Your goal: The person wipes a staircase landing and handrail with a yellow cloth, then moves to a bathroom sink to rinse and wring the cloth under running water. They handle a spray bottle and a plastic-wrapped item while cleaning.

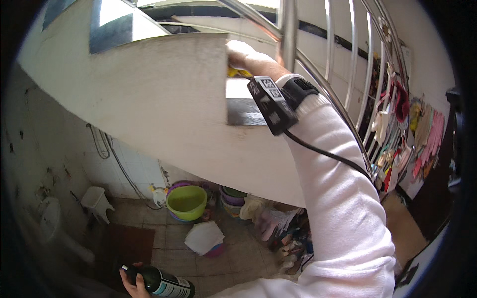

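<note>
My right hand [242, 55] is stretched out to the side of a white staircase, against the vertical edge of a step [226, 56]. A bit of yellow cloth [238, 72] shows under the palm; my fingers are partly hidden and blurred. Strapped on that wrist is a black device [272, 106] with a cable running down the white sleeve [335, 178]. Low in the picture, my left hand [135, 286] grips a dark green bottle [169, 284] by its black top end. The bottle lies tilted and its label bears writing.
Stainless steel railings [288, 33] rise right beside my right forearm. Below the stairs are a green basin [186, 203], a white stool [97, 201], a washbasin [51, 218], a white-covered tub [205, 236] and piled shoes [292, 246]. Clothes [428, 134] hang at the right.
</note>
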`<state>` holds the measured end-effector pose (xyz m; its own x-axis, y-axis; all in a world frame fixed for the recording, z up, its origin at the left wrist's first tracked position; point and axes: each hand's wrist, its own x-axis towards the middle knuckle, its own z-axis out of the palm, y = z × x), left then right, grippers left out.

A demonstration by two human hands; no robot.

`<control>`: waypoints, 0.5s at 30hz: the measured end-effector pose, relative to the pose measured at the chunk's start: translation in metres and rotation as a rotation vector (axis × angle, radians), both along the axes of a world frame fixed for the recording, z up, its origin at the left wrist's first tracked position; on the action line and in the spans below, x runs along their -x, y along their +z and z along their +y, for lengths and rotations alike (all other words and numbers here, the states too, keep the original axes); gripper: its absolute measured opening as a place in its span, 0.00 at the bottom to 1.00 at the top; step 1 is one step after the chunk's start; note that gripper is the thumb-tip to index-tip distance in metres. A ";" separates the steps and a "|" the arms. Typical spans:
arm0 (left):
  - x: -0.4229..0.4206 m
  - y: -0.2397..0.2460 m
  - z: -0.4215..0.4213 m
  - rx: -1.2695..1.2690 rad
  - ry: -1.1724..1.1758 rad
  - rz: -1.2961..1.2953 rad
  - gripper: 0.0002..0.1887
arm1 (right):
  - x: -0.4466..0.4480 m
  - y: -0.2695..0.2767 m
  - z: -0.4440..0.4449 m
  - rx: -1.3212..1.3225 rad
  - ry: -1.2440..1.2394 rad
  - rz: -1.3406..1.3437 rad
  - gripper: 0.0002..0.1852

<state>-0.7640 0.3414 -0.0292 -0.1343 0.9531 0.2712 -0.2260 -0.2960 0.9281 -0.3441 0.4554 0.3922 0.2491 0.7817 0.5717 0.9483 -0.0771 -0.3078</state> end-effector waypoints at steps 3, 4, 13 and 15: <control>0.005 -0.017 -0.009 0.106 0.118 0.006 0.24 | -0.008 -0.024 -0.009 0.089 0.083 0.190 0.14; 0.008 -0.020 -0.010 0.124 0.125 0.041 0.25 | -0.010 -0.031 -0.012 0.145 0.061 0.122 0.15; 0.014 -0.024 -0.010 0.206 0.103 0.204 0.29 | -0.001 -0.036 -0.019 0.458 0.208 0.090 0.13; 0.012 -0.023 -0.005 0.161 0.090 0.236 0.29 | 0.003 -0.037 -0.029 0.559 0.099 -0.298 0.14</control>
